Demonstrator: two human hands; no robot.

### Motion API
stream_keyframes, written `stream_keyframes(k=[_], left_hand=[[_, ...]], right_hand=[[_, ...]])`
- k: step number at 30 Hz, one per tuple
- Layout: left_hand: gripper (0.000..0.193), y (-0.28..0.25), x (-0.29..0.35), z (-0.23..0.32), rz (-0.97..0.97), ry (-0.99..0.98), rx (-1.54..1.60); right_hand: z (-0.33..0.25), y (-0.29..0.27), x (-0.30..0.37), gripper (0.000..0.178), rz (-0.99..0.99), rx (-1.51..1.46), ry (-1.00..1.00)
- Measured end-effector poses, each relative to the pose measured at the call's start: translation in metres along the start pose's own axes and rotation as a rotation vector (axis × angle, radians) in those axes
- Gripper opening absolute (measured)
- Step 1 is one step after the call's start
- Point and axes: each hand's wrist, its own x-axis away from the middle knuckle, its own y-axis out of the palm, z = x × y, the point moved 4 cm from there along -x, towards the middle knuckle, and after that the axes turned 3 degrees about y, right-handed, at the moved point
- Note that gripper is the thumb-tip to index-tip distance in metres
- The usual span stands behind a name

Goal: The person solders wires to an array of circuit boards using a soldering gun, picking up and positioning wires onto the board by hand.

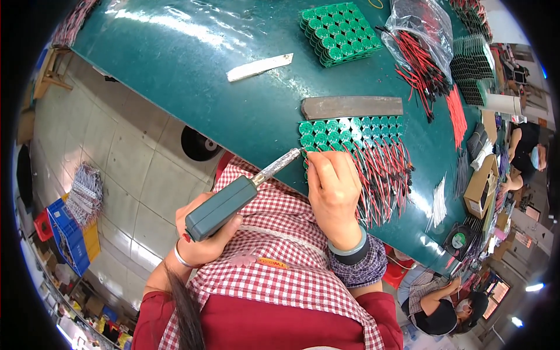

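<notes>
My left hand (201, 242) is wrapped round the dark green body of a soldering gun (224, 207). Its metal barrel slants up to the right, and the tip meets the left side of a panel of round green circuit boards (329, 133). Right beside that tip, my right hand (335, 186) is closed in a pinch over the panel's near left part. Whatever is between its fingertips is too small and hidden to make out. Red and black wires (382, 175) fan out from the panel's near rows toward me. A flat grey bar (353, 107) lies along the panel's far edge.
Farther back on the green table (175, 76) are a stack of round-board panels (340, 34), a whitish strip (259, 67) and a plastic bag (423, 29) with red and black wires. White wires (438, 201) lie to the right. Other people (446, 303) sit at the right.
</notes>
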Motion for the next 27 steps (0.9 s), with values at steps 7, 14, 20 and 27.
stream_keyframes(k=[7, 14, 20, 27], left_hand=[[0.021, -0.002, -0.002, 0.003, -0.031, -0.035, -0.03], [0.021, -0.001, 0.001, -0.001, -0.005, -0.023, 0.001], [0.021, -0.002, 0.007, -0.005, 0.02, -0.056, 0.02], [0.024, -0.001, 0.001, 0.001, 0.029, 0.029, -0.035]], right_hand=[[-0.001, -0.001, 0.001, 0.023, 0.001, 0.014, -0.005], [-0.002, 0.0, 0.0, 0.023, -0.004, 0.022, -0.005], [-0.001, -0.001, 0.0, 0.022, -0.012, 0.017, 0.001], [-0.003, 0.001, -0.002, 0.021, 0.068, -0.031, 0.039]])
